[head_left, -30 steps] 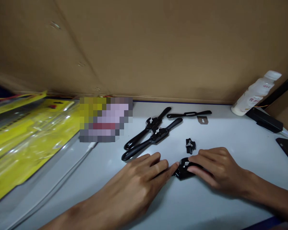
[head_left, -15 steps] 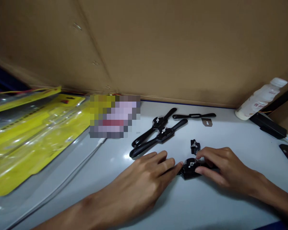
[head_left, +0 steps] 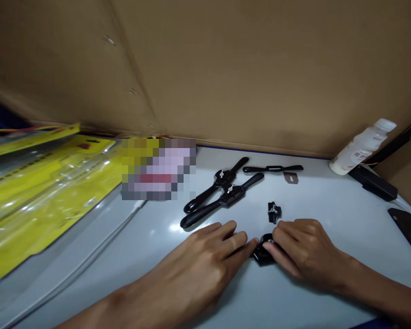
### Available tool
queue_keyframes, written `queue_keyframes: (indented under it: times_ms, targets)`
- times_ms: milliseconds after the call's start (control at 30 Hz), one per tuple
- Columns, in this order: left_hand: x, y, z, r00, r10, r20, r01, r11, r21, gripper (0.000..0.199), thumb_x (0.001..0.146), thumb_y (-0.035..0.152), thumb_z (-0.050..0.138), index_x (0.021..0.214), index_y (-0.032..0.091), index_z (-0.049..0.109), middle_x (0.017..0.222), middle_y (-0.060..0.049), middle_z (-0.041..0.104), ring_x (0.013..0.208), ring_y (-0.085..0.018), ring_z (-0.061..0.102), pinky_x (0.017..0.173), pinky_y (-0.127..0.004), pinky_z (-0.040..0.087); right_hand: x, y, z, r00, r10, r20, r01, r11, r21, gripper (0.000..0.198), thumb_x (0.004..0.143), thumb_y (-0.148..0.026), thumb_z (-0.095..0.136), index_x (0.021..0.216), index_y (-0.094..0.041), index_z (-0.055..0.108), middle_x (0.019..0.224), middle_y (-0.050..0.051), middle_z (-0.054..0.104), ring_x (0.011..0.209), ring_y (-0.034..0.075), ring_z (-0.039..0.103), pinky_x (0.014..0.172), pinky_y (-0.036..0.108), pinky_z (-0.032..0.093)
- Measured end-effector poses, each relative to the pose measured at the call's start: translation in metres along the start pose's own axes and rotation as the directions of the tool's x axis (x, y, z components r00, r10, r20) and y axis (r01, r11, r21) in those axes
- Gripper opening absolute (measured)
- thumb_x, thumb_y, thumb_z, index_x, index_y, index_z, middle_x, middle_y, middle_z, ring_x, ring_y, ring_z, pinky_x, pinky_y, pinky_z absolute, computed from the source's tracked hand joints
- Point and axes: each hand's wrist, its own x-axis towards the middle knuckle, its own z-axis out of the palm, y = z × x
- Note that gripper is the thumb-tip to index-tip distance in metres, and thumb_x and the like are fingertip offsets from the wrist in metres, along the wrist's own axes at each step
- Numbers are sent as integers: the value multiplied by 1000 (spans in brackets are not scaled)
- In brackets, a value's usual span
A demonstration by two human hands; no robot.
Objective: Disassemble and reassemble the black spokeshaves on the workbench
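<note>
A black spokeshave (head_left: 264, 257) lies on the table between my hands, its handles hidden under them. My left hand (head_left: 212, 256) is closed over its left side, index fingertip against the body. My right hand (head_left: 303, 251) pinches thumb and finger at the small silver screw on top, which is mostly covered. Just beyond lies a loose black cap with a silver screw (head_left: 274, 212). Two assembled spokeshaves (head_left: 229, 195) rest side by side farther back. A bare spokeshave body (head_left: 273, 169) lies near the cardboard wall, with a flat slotted blade (head_left: 291, 178) by it.
Yellow blister packages (head_left: 55, 201) cover the left side. A blurred-out pinkish object (head_left: 164, 169) has a white cable (head_left: 89, 256) running from it. A bottle (head_left: 361, 148), a black adapter (head_left: 373, 183) and a dark flat object (head_left: 407, 230) sit at right. A cardboard wall (head_left: 226, 73) stands behind.
My right hand has shifted left over the spokeshave, its fingers now closed on the screw where they were apart beside it. The left hand stays in place. The view has shifted slightly.
</note>
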Motion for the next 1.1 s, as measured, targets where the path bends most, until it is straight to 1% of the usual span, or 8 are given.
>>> queue_keyframes:
  times_ms: [133, 233, 400, 600, 733, 833, 933, 1100]
  targets:
    - [0, 1, 0, 1000, -1, 5, 1, 1000, 11, 40, 90, 9, 53, 129, 11, 60, 93, -7, 69, 83, -25, 62, 68, -38, 52, 0, 28, -9, 976, 212, -46, -202, 967, 153, 34, 108, -28, 46, 81, -18, 64, 71, 1, 63, 58, 13, 53, 56, 28, 39]
    - [1, 0, 1, 1000, -22, -15, 22, 1000, 18, 27, 98, 14, 52, 123, 14, 63, 94, -7, 69, 83, -25, 62, 68, -37, 51, -5, 64, -12, 920, 364, -144, -360, 931, 53, 24, 105, -23, 48, 100, -16, 69, 93, 8, 71, 73, 17, 63, 65, 30, 46]
    - [1, -5, -8, 1000, 28, 15, -28, 1000, 9, 32, 89, 6, 54, 117, 15, 65, 93, -5, 69, 81, -23, 61, 68, -36, 47, -17, 115, -1, 874, 481, -65, -484, 874, -43, 33, 102, -18, 48, 131, -16, 65, 126, 13, 70, 104, 27, 70, 86, 42, 55]
    - [1, -12, -26, 980, -12, 198, 50, 981, -186, 14, 84, 10, 56, 81, 23, 60, 81, 1, 65, 71, -20, 58, 64, -35, 42, -15, 91, 6, 961, 269, -60, -252, 947, 202, 33, 104, -18, 48, 131, -20, 68, 129, 11, 71, 112, 24, 70, 93, 40, 56]
    - [0, -11, -28, 976, -4, 217, 51, 976, -212, 13, 78, 12, 56, 80, 24, 58, 84, 1, 67, 75, -21, 61, 68, -36, 45, -8, 50, -1, 990, 76, 118, -102, 967, 232, 32, 106, -27, 54, 136, -27, 66, 143, 8, 64, 104, 20, 72, 86, 36, 56]
    - [1, -11, -26, 976, -2, 216, 44, 981, -189, 14, 83, 13, 50, 80, 25, 57, 82, 1, 67, 72, -21, 61, 65, -36, 44, -5, 43, -2, 967, 90, 239, -132, 977, 167, 21, 105, -25, 54, 116, -23, 73, 123, 7, 72, 97, 20, 70, 81, 34, 54]
    - [1, -16, -21, 976, -42, 214, 69, 990, -122, 22, 91, 13, 43, 79, 25, 57, 77, 0, 65, 65, -21, 61, 57, -35, 41, -7, 62, -5, 921, 276, 274, -286, 958, -6, 18, 103, -20, 55, 98, -18, 72, 101, 8, 71, 83, 20, 67, 73, 33, 51]
    - [-2, -31, -10, 989, -128, 77, 121, 989, 83, 37, 105, 20, 34, 82, 23, 63, 72, -2, 66, 57, -21, 63, 51, -35, 42, -19, 105, -17, 815, 539, 213, -501, 840, -208, 18, 101, -22, 57, 96, -19, 74, 98, 8, 72, 81, 23, 67, 70, 35, 48]
